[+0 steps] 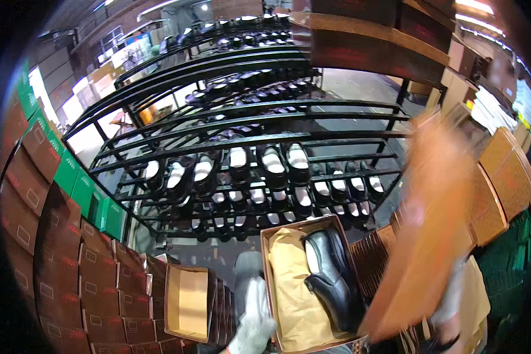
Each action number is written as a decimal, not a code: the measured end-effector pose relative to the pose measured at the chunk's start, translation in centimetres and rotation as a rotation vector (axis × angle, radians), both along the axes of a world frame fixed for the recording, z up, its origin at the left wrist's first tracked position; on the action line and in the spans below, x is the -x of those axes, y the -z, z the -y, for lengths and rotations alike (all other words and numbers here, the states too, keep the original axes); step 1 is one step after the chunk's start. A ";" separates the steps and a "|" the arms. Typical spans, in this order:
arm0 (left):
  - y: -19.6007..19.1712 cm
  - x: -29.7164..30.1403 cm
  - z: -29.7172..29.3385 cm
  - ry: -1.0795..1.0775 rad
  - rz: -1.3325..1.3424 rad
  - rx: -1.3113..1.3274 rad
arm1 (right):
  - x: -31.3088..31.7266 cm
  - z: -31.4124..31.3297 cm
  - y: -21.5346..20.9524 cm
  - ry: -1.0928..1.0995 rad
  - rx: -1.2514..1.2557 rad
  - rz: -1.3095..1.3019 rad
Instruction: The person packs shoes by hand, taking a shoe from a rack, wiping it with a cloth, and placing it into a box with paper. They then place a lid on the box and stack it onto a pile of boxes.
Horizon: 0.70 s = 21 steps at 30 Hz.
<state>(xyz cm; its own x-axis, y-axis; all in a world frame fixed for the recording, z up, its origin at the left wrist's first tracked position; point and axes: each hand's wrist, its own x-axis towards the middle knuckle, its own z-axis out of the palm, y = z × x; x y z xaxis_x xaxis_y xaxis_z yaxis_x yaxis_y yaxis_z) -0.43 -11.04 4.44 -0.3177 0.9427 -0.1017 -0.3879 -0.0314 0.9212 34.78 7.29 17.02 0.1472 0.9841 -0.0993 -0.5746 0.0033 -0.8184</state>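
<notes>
An open shoebox (266, 259) is in front of me at the bottom centre. Inside it a black leather shoe (336, 283) lies along the right side, next to crumpled yellow-tan wrapping paper (289, 283). My left hand (253, 321), in a pale glove, is against the box's left wall with its fingers stretched out and holding nothing. On the right, my right hand (451, 310), also gloved, grips a brown cardboard box lid (433, 218). The lid is raised on edge and smeared by motion, and it hides most of the fingers.
Black metal racks (248, 141) with rows of black shoes (271, 165) stand ahead. Stacked brown boxes (100, 289) and green boxes (79, 183) wall the left. Nested empty boxes (186, 301) are beside my left hand. More cartons (507, 177) rise on the right.
</notes>
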 end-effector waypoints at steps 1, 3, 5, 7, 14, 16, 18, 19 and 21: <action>1.2 -1.4 0.8 -0.001 0.017 -0.011 | 0.8 3.3 1.6 -0.231 0.127 0.311; 2.8 -3.7 2.1 0.065 0.478 0.377 | 1.8 8.9 5.5 -0.703 0.397 0.920; -1.8 -4.7 4.2 0.139 -0.191 0.097 | 3.4 10.0 6.3 -0.644 -0.027 1.086; -3.7 -5.9 1.9 -0.302 -0.432 -0.004 | 4.4 8.4 4.0 -0.774 -0.087 0.920; -2.0 3.7 -12.2 0.190 0.131 -0.107 | 14.2 -4.4 4.6 -0.673 -0.118 0.287; -0.1 4.1 -13.0 0.177 -0.143 -0.241 | 11.9 -5.5 6.2 -0.691 -0.216 0.396; -0.1 3.3 -13.8 0.115 -0.195 -0.129 | 11.0 -5.1 6.6 -0.581 -0.215 0.562; 0.1 2.9 -14.5 0.062 -0.252 -0.102 | 11.4 -5.0 6.4 -0.526 -0.200 0.524; 0.1 2.5 -14.9 0.102 -0.159 -0.113 | 11.0 -3.7 6.9 -0.535 -0.174 0.568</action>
<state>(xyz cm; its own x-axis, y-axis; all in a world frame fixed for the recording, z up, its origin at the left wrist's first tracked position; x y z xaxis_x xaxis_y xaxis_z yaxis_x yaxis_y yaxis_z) -2.97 3.81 4.36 -0.2235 0.9734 0.0499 -0.2445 -0.1056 0.9639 23.80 10.98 10.11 -0.3679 0.9298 0.0109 -0.0298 -0.0001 -0.9996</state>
